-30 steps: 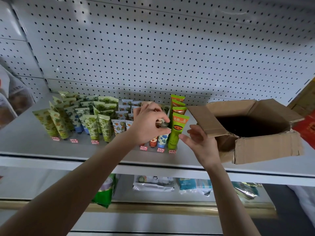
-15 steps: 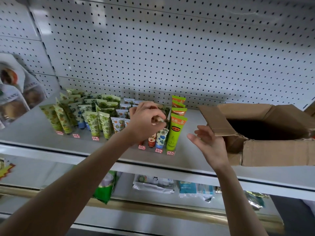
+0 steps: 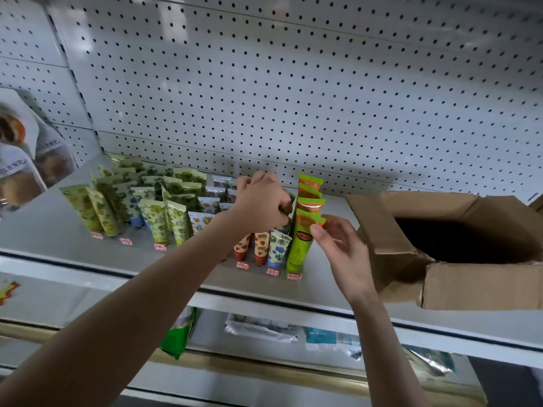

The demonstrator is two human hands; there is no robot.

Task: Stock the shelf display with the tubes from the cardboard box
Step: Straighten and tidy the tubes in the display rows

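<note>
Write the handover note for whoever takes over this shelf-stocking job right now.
Left hand: curled on a small tube, mostly hidden, at the row beside the tall green ones.
Right hand: open, a fingertip touching the front tall green tube.
Cardboard box: on the shelf at the right, flaps open, inside too dark to see.
Done: several rows of tubes stand in the display.
Left: seat this tube, then check the box for more.

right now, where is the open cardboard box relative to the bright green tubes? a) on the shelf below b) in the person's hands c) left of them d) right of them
d: the cardboard box sits on the shelf, right of the green tubes.
</note>
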